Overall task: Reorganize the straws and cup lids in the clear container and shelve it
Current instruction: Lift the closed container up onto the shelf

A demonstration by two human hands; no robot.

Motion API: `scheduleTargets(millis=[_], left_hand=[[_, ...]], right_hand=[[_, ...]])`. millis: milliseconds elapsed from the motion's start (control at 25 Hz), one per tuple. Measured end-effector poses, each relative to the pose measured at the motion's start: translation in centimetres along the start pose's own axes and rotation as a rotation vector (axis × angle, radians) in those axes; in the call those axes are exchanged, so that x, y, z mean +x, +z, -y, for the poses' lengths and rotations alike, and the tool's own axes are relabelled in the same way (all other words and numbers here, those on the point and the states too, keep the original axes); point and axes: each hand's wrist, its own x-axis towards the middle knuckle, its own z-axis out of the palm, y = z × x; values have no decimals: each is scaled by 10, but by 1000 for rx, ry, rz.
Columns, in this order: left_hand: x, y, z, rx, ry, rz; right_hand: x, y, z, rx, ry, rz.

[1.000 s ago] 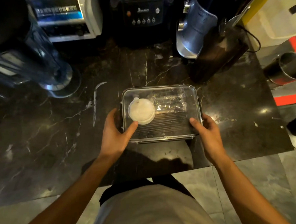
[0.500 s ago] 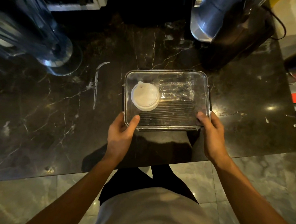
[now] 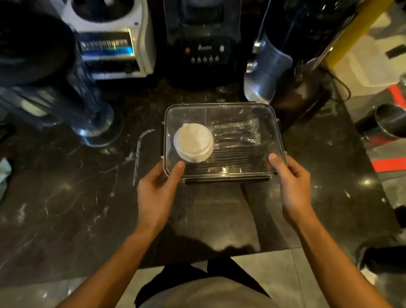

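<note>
Overhead: a person is standing at a dark marble desk [image 3: 59, 208], both bare forearms reaching forward and converging on a clear container [image 3: 221, 113].
Left hand: the left hand [image 3: 156, 196] is holding the container's near-left corner, thumb lying on top of the lid and the other fingers tucked out of sight beside the wall.
Right hand: the right hand [image 3: 293, 186] is mirroring it at the near-right corner, thumb pressing on the lid's edge, fingers curling round the side.
Grip: both are closing narrowly on the container, one at each near corner.
Container: it is sitting lidded toward the back of the desk's middle; whether it is resting on the surface or lifted just off it cannot be told.
Contents: white cup lids [image 3: 193, 142] are stacking at the left end, dark straws [image 3: 230, 156] are lying lengthwise along the near side, and a clear wrapped bundle [image 3: 235, 132] is sitting behind them.
Edges: bare marble is stretching between the container and the desk's near edge.
Crowding: a blender base [image 3: 203, 43] and a steel jug [image 3: 268, 77] are standing close behind, the jug nearly touching the far-right corner.
Left side: a blender jar [image 3: 87, 112] is lying well apart.
</note>
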Motion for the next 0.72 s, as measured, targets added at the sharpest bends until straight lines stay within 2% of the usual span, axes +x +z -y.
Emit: scheduleTargets(millis=[160,480,720], left_hand=[[14,-3,-45,20,116,-16],[36,-13,-161,105,432,-180],[36,-20,-234,62,549,-255]], right_hand=[[14,13,53,-15,-155,57],[25,39,162,-117,-374,23],[11,48,246,-123,-495,46]])
